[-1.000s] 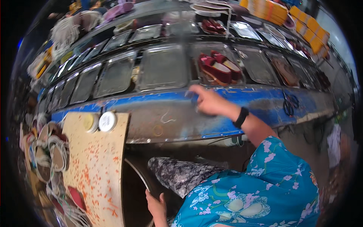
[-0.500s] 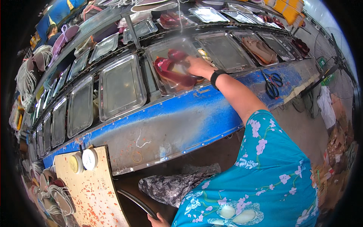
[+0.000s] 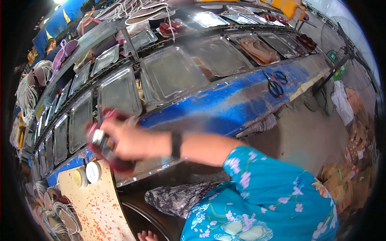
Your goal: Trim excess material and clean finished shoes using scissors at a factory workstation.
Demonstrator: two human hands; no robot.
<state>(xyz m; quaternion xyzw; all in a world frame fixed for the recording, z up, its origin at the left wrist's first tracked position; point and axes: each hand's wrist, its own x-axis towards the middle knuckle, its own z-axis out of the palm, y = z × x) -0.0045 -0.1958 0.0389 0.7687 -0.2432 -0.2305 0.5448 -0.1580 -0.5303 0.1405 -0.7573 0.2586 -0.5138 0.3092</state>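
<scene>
My right hand (image 3: 124,140), with a black band on the wrist, is closed around dark red shoes (image 3: 124,165), and motion smears both. It holds them in the air over the left part of the blue-and-grey metal ledge (image 3: 201,108), close to the wooden board (image 3: 90,199). Around the grip a pale, shiny patch shows on the shoes. At the lower edge, beside a dark curved bar (image 3: 146,217), only the fingers of my left hand (image 3: 148,235) come into view. They are slightly apart, and I see nothing in them.
Clear trays (image 3: 175,74) line the rack behind the ledge; one holds tan shoes (image 3: 257,50). Black-handled scissors (image 3: 275,83) lie on the ledge's right. Two round tubs (image 3: 93,172) and orange-red scraps are on the board. A large fan (image 3: 345,52) stands right; another person (image 3: 51,47) is far left.
My right hand has lifted the red shoes from a tray and swung them left and nearer. My left hand has shifted left and lower, away from the curved bar it was touching.
</scene>
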